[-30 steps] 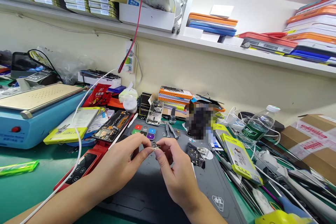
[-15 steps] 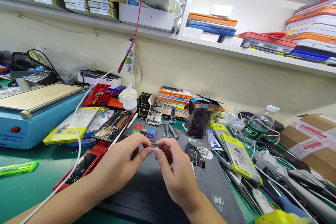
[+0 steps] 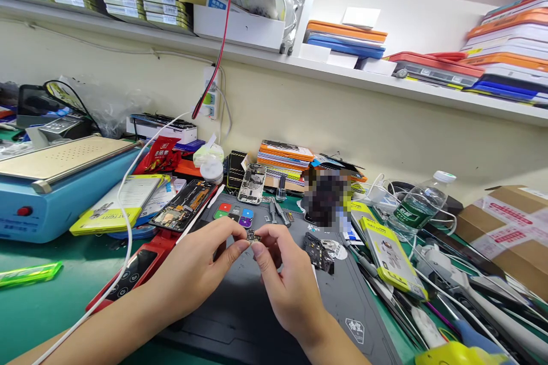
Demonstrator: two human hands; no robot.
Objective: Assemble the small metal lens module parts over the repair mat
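Observation:
Between the fingertips of both hands is a small circuit board (image 3: 252,236), held above the dark grey work mat (image 3: 231,319). My left hand (image 3: 209,256) pinches its left end with thumb and index finger. The right end is pinched by my right hand (image 3: 285,274), its other fingers curled under. Most of the board is hidden by the fingers. An opened phone (image 3: 185,205) with bare inner parts lies beyond my left hand. To the right of my right hand, a black phone part (image 3: 317,252) rests on the mat.
A blue heating plate machine (image 3: 64,194) stands at the left, with a white cable (image 3: 128,228) hanging in front. Battery packs (image 3: 391,256), tweezers and tools crowd the right side. A plastic bottle (image 3: 422,205) and a cardboard box (image 3: 509,234) sit farther right. A shelf (image 3: 257,60) runs above.

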